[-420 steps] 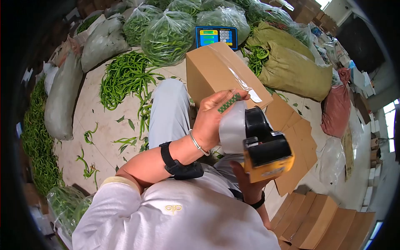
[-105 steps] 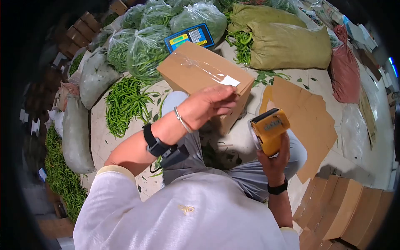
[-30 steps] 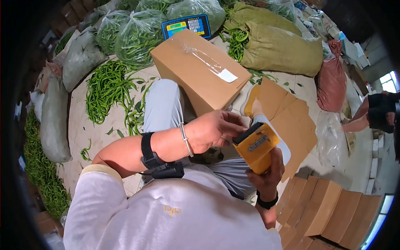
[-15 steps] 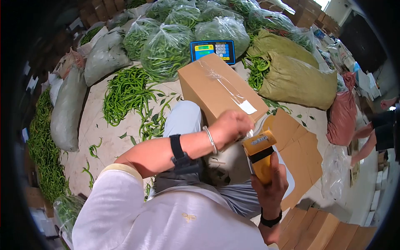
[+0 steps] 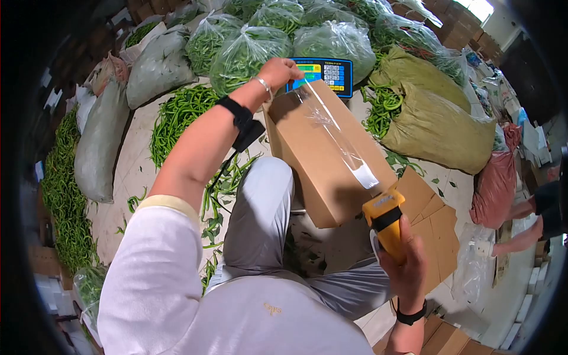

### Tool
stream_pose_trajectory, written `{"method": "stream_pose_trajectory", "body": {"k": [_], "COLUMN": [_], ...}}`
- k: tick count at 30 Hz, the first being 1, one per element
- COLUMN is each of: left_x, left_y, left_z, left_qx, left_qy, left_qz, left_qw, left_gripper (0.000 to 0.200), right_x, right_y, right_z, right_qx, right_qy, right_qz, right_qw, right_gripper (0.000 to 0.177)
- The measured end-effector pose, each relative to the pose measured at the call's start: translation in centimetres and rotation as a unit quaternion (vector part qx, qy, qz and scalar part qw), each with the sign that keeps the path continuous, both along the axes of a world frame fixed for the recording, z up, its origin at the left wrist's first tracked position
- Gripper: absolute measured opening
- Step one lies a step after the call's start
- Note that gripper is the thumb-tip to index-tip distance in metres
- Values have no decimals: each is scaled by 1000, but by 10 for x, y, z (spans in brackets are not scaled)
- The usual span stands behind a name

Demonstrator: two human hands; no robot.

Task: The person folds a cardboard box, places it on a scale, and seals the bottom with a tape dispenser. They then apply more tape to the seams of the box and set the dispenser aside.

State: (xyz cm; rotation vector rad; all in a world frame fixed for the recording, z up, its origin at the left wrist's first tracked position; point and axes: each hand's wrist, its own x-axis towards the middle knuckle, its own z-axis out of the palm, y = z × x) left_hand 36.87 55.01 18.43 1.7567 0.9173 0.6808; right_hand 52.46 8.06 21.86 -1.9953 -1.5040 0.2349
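A brown cardboard box [image 5: 322, 160] stands in front of my knees, its top seam crossed lengthwise by clear tape [image 5: 334, 133]. Fingers pinched, my left hand [image 5: 280, 76] grips the tape's far end above the box's far edge. My right hand [image 5: 407, 260] is wrapped round a yellow tape dispenser [image 5: 384, 222] with a black band, close to the near right corner of the box. From the dispenser the tape runs over a white label [image 5: 364, 176] on the box top toward my left hand.
Behind the box stands a blue scale display [image 5: 331, 76]. Clear bags of green peppers [image 5: 251, 59] and tan sacks [image 5: 438, 127] surround it. Loose green peppers [image 5: 180, 118] lie left. Flattened cardboard [image 5: 435, 236] lies right, near another person's arm [image 5: 520, 236].
My left hand has moved forward from beside the dispenser to the box's far end, drawing tape along. The dispenser in my right hand has shifted slightly right and down.
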Motion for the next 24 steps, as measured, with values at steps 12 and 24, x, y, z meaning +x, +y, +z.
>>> {"method": "stream_pose_trajectory", "body": {"k": [12, 24], "left_x": [-24, 7], "left_y": [-7, -255], "left_z": [-5, 137], "left_qx": [5, 402], "left_qy": [-98, -181], "left_qz": [16, -221], "left_qw": [995, 870], "left_gripper": [8, 6], "right_x": [22, -2], "right_y": [44, -31], "right_z": [-14, -41], "right_qx": [-55, -95], "right_qy": [-11, -104], "right_qz": [28, -132], "right_qw": [998, 981], "right_gripper": [79, 77]}}
